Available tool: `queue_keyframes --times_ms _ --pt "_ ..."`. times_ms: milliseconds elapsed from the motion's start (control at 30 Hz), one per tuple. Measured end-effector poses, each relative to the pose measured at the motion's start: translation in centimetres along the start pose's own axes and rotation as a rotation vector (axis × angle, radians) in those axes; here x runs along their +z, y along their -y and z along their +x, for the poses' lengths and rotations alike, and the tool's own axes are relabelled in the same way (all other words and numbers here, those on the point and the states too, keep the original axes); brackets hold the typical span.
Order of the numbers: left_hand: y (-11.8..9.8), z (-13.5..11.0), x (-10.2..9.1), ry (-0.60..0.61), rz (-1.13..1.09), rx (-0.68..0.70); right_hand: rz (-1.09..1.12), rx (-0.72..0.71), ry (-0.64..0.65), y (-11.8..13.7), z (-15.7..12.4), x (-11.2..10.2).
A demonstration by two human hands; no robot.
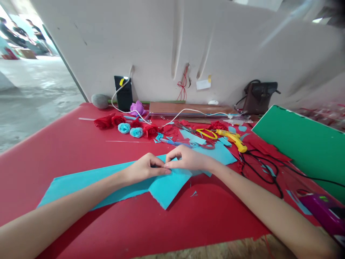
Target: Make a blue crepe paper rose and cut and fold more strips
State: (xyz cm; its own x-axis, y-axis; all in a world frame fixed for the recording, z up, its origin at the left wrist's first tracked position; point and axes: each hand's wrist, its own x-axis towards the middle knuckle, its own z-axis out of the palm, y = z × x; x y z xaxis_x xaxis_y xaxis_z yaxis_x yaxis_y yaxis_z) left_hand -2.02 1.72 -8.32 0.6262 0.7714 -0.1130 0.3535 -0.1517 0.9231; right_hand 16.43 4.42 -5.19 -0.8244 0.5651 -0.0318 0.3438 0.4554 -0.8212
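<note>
Long strips of light blue crepe paper (88, 183) lie across the red-covered table. My left hand (151, 167) and my right hand (185, 158) meet over a smaller piece of blue paper (168, 189), which slants toward me on top of the strip. Both hands have thumb and fingers pinched together at its upper edge, fingertips touching one another. The exact spot they grip is partly hidden by the fingers. Another blue sheet (221, 153) lies to the right, partly behind my right wrist.
Behind my hands lie red paper roses (104, 122), blue paper roses (136, 132), yellow-handled scissors (206, 134) and a yellow glue gun (233, 139) with a black cord. A green board (302, 144) and a purple device (323, 212) are on the right. A phone (123, 95) leans against the wall.
</note>
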Motion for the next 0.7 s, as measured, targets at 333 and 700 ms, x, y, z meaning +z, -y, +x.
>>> queue_keyframes --times_ms 333,700 --pt "0.0 -0.1 -0.4 0.055 -0.039 0.019 0.097 0.088 -0.213 -0.3 -1.4 -4.2" --pt "0.0 -0.2 -0.3 0.003 -0.017 -0.016 -0.053 0.043 -0.039 0.1 -0.3 -0.9"
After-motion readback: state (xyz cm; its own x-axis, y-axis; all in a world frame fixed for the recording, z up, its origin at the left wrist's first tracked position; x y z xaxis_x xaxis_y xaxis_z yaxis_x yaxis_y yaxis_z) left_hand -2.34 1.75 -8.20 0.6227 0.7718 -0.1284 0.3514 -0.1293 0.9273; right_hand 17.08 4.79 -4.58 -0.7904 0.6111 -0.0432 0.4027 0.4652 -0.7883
